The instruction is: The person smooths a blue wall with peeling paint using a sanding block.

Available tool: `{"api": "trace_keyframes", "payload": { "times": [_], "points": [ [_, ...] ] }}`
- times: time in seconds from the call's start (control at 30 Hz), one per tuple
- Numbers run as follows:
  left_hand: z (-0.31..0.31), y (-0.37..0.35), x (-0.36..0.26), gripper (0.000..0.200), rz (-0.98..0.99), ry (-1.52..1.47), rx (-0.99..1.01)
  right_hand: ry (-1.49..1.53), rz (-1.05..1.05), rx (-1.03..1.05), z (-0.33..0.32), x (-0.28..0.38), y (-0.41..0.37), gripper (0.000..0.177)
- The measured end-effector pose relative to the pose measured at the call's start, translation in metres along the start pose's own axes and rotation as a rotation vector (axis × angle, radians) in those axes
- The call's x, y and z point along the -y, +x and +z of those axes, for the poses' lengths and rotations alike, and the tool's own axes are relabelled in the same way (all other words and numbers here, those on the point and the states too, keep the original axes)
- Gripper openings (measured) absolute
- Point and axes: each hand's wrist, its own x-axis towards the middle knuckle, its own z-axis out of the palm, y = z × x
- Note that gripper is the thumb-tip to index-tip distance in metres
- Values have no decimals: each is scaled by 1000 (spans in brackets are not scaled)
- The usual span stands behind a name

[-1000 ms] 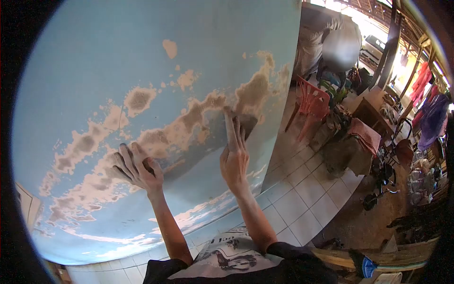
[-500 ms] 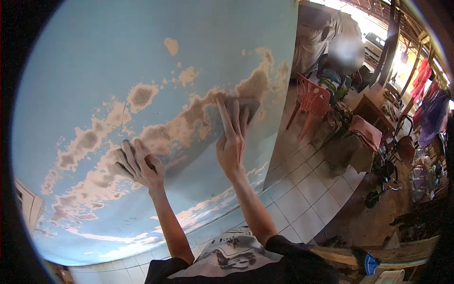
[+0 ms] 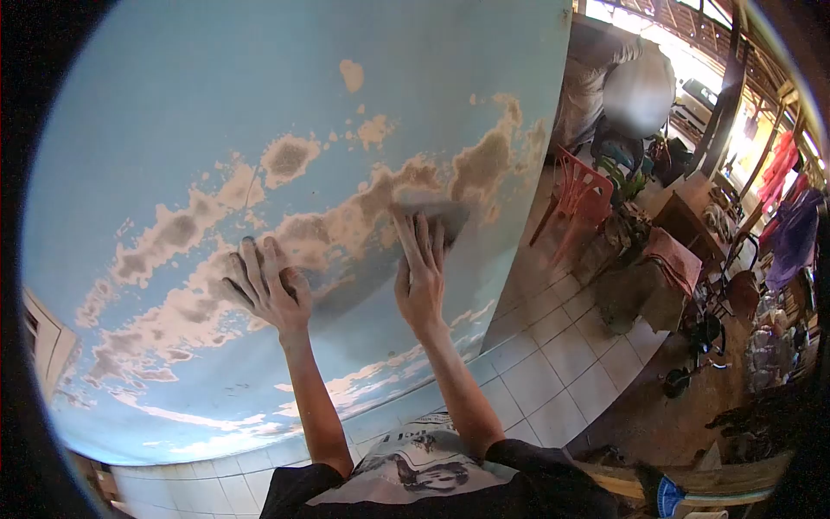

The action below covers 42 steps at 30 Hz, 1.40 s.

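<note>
Both arms of the person reach forward to the blue wall (image 3: 242, 78). The left hand (image 3: 273, 290) lies on it with spread fingers and has hold of nothing. The right hand (image 3: 422, 277) is flat, its fingers stretched and closer together, resting over a grey flat piece (image 3: 453, 213) and not closed round it. On the shirt (image 3: 424, 471) there is printed lettering, too small to read. The grey piece lies under the right fingertips, against the wall, showing beyond them and to their right.
</note>
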Motion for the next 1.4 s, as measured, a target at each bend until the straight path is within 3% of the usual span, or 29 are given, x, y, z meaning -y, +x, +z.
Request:
{"api": "trace_keyframes", "payload": {
  "times": [0.17,0.23,0.43,0.63,0.77,1.03,1.13,1.27,1.33,1.4],
  "points": [
    [4,-4,1,45,-42,7,3,35,5,52,6,3,9,48],
    [4,-4,1,44,-20,5,-17,49,30,-63,5,12,29,53],
    [1,-6,2,42,-13,18,27,-12,-47,45,9,-4,-7,51],
    [1,-5,0,42,-18,12,46,57,-51,-45,-7,15,38,47],
    [2,-4,0,46,-41,-18,37,8,-60,7,5,-3,6,46],
    [0,-5,2,47,-36,-33,32,82,61,-142,-3,11,35,47],
    [2,-5,1,48,-32,-33,25,-60,1,-13,7,6,1,46],
    [1,-7,4,44,-15,-11,42,-68,-14,-104,2,-4,21,45],
    [3,-7,6,42,4,-3,40,256,110,-241,-17,6,55,46],
    [2,-8,6,43,2,24,39,180,113,-208,-9,2,40,47]
  ]
}}
